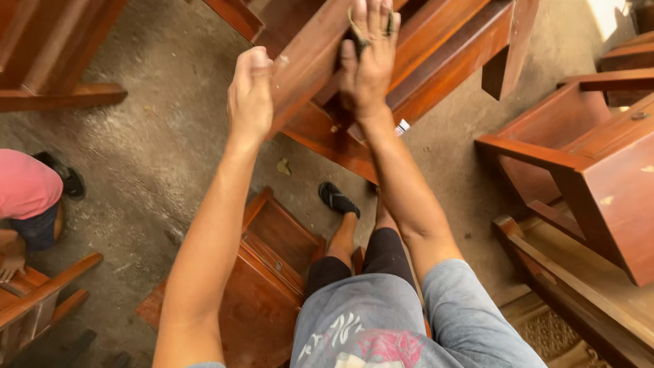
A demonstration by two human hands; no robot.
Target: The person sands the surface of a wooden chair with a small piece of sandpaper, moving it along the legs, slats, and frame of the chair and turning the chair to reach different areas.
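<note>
A reddish-brown varnished wooden furniture frame [436, 48] stands tilted in front of me at the top middle. My left hand [251, 92] grips the edge of its slanted board [306, 65]. My right hand [368, 58] lies flat on the same board and presses a small dark piece, perhaps sandpaper or a cloth [355, 33], against the wood. Both arms are stretched out forward. Below them I see my grey shirt, dark shorts and one foot in a black sandal [337, 200].
A wooden piece with a panel [262, 272] lies on the concrete floor under my arms. More varnished furniture [599, 163] stands at the right, and another at the top left [48, 61]. A person in a pink shirt [27, 187] crouches at the left edge.
</note>
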